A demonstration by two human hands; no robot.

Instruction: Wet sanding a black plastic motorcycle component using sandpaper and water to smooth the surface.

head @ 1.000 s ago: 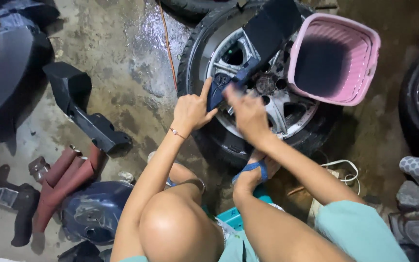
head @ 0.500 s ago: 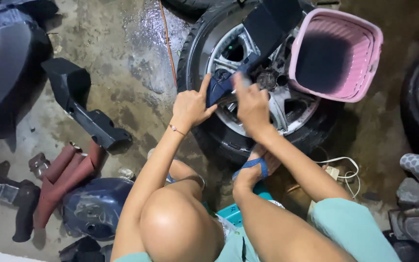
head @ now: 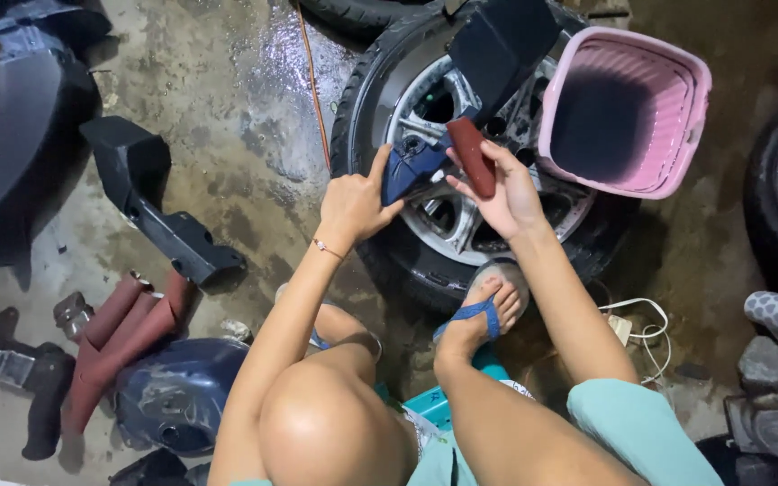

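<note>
My left hand [head: 353, 202] grips the lower end of a dark blue plastic body panel [head: 488, 63] that leans across a car wheel [head: 461, 225] lying flat on the wet floor. My right hand [head: 502, 189] holds a folded piece of dark red sandpaper [head: 472, 155] lifted just off the panel's blue tip [head: 410, 168]. My right foot in a blue sandal [head: 479, 310] rests against the tyre.
A pink plastic basket [head: 628, 112] sits on the wheel's right side. Black body parts [head: 150, 202] lie at left, with rolled red sandpaper sheets [head: 123, 333] and a dark blue cover [head: 177, 391]. An orange cable [head: 312, 81] crosses the floor. A white cord [head: 637, 328] lies at right.
My right hand has lifted off the panel, and the red sandpaper in it now shows. The left hand keeps its hold on the panel's tip.
</note>
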